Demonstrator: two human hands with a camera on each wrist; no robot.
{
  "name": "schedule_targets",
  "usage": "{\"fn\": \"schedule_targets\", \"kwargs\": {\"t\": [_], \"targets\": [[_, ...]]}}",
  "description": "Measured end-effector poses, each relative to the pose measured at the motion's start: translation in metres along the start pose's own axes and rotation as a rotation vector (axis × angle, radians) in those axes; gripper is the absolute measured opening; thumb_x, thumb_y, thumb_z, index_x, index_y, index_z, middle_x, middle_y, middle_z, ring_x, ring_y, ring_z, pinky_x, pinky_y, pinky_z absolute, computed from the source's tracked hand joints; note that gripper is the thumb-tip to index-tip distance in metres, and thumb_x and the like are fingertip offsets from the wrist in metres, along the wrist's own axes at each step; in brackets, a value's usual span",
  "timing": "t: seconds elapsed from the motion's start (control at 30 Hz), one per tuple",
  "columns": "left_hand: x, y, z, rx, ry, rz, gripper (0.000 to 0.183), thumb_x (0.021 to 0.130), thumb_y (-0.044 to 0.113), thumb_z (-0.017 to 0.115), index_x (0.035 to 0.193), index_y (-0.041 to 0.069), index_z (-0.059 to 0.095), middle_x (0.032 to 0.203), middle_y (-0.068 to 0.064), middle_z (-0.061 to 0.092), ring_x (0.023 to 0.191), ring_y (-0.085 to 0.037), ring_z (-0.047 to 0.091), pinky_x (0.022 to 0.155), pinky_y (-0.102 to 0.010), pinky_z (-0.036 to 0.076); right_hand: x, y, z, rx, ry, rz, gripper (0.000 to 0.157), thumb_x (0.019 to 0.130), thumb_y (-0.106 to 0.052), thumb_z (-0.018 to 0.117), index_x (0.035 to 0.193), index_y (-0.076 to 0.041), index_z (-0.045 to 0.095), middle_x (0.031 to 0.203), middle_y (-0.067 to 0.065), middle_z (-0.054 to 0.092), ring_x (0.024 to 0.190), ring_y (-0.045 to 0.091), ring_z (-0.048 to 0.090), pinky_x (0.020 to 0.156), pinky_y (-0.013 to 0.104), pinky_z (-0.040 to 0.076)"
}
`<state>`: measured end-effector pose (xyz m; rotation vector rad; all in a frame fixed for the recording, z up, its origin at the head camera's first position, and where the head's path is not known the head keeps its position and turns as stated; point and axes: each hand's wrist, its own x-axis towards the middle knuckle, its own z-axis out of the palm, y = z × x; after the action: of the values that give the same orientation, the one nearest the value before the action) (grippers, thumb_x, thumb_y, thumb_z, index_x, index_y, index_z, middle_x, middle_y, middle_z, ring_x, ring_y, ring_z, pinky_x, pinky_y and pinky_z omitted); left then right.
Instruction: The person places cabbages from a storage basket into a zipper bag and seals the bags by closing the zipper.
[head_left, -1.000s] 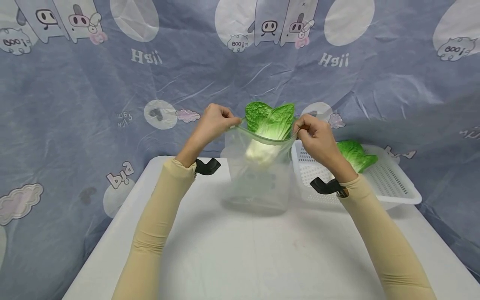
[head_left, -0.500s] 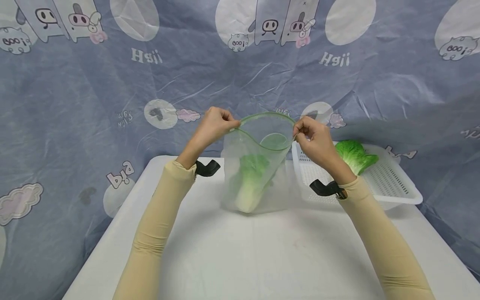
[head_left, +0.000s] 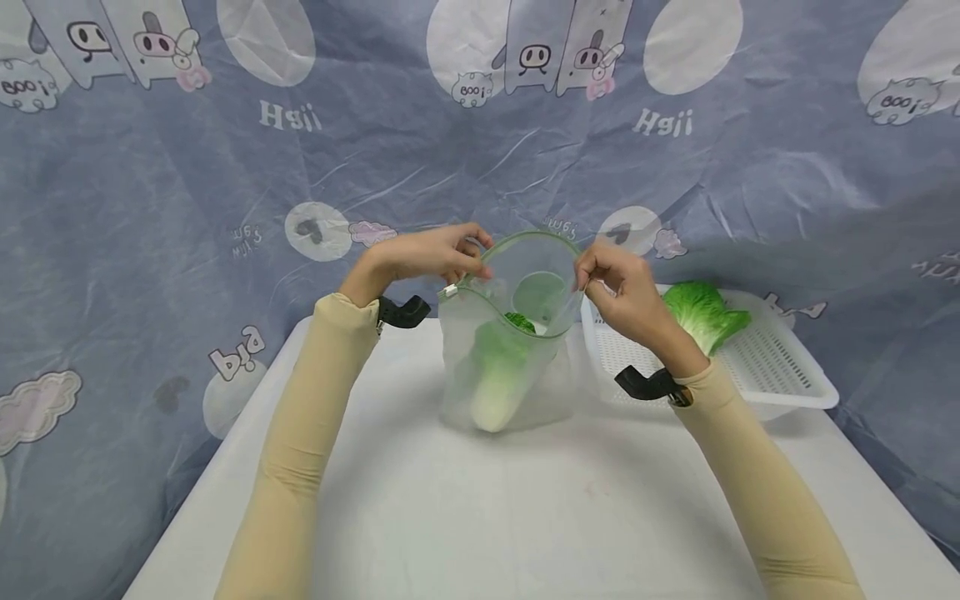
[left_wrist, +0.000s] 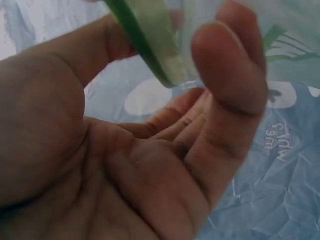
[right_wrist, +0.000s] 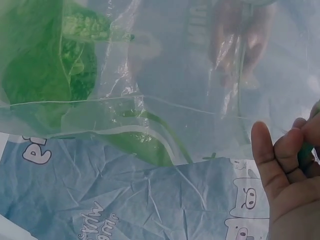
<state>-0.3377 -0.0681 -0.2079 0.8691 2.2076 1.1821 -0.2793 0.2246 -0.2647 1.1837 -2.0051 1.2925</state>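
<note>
The bag rim [head_left: 537, 233] is green, the bagged cabbage [head_left: 501, 375] green and white, basket [head_left: 780, 358] white, sleeves [head_left: 296, 450] beige, backdrop [head_left: 187, 208] cartoon-printed blue-grey.

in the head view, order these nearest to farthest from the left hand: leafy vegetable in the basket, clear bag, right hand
1. Clear bag: directly at the left hand.
2. Right hand: pinching the bag's opposite side.
3. Leafy vegetable: in the white basket, farthest to the right.

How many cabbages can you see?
2. One cabbage is in the clear bag; another cabbage is in the white basket. The right hand covers part of it, so more might hide there.
</note>
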Motion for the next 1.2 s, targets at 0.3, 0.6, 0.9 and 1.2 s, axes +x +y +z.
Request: {"fn": "schedule_targets", "kwargs": {"t": [0.3,0.6,0.9,1.2], "targets": [[0.006,-0.006,-0.003,-0.067,0.141,0.032,0.024,0.092,0.023,0.067,0.103,0.003,0.061,0.093,-0.008,0.061,0.073,-0.017,0.054,0.067,-0.029,0.044,-0.006,-0.012,0.0,0.083,-0.01,0.015,0.019,0.083,0.018,0.041,0.08,0.007,0.056,0.087,0.016,0.055,0.082,0.018,0.052,0.07,0.023,0.047],[0.0,-0.037,-0.017,-0.466,0.46,0.043,0.016,0.091,0.015,0.068,0.103,0.004,0.066,0.088,0.0,0.052,0.064,-0.012,0.038,0.06,-0.023,0.035,-0.019,0.002,-0.015,0.018,0.263,0.258,0.016,0.092,0.006,0.05,0.107,0.012,0.052,0.104,0.004,0.058,0.073,0.011,0.062,0.067,0.021,0.054],[-0.021,-0.044,-0.03,-0.611,0.757,0.116,0.015,0.086,0.016,0.074,0.092,0.004,0.067,0.091,-0.004,0.059,0.059,-0.012,0.048,0.052,-0.021,0.043,-0.052,0.05,-0.067,-0.332,0.246,0.938,0.051,0.094,-0.038,0.056,0.123,0.003,0.046,0.103,0.006,0.056,0.065,-0.003,0.059,0.066,0.017,0.053],[-0.029,-0.038,0.007,-0.448,0.696,0.143,0.019,0.088,0.007,0.068,0.101,-0.001,0.056,0.07,-0.007,0.063,0.048,-0.016,0.055,0.049,-0.027,0.051,-0.09,0.097,-0.114,-0.38,0.131,1.208,0.058,0.09,-0.055,0.056,0.076,0.0,0.048,0.078,0.015,0.05,0.086,0.029,0.054,0.093,0.047,0.05]]}}
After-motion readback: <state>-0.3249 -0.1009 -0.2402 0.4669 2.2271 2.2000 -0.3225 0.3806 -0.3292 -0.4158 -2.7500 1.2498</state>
